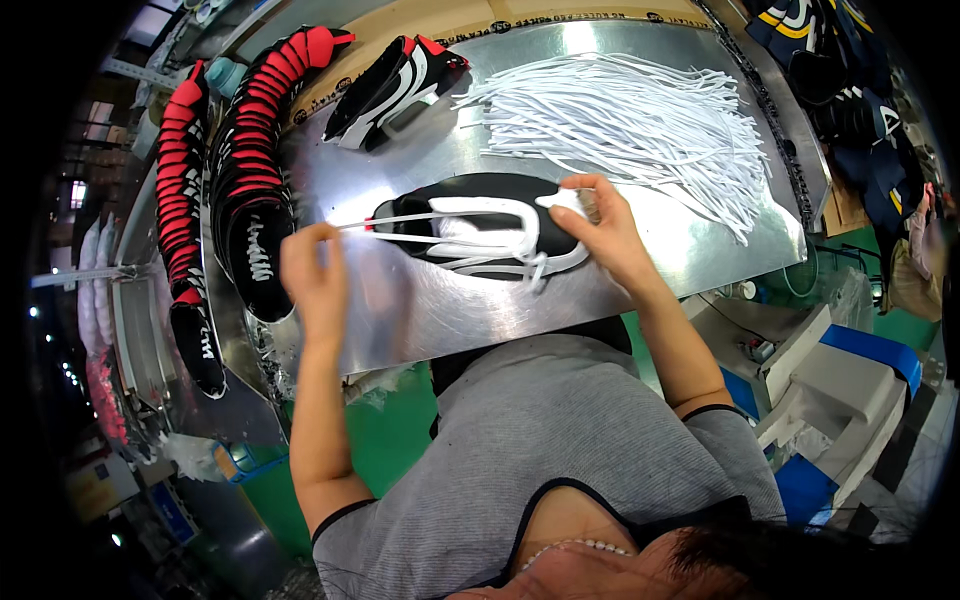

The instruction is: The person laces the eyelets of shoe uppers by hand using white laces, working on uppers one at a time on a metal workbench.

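Observation:
A black shoe upper [473,186] with white trim lies on its side of the metal table in front of me. White shoelace [408,217] runs along its opening, with a loop or knot hanging by its near edge. My left hand [316,275], a little blurred, pinches the stretched lace to the left of the upper. At the upper's right end, my right hand [606,232] grips its white-tipped edge between thumb and fingers. The left fingertips stand apart from the upper itself.
A heap of white laces [620,130] covers the table's far right. Another black, white and red upper [395,92] lies at the back. Two long rows of nested black and red uppers [180,230] stand at the left. Dark uppers [870,130] hang at the right.

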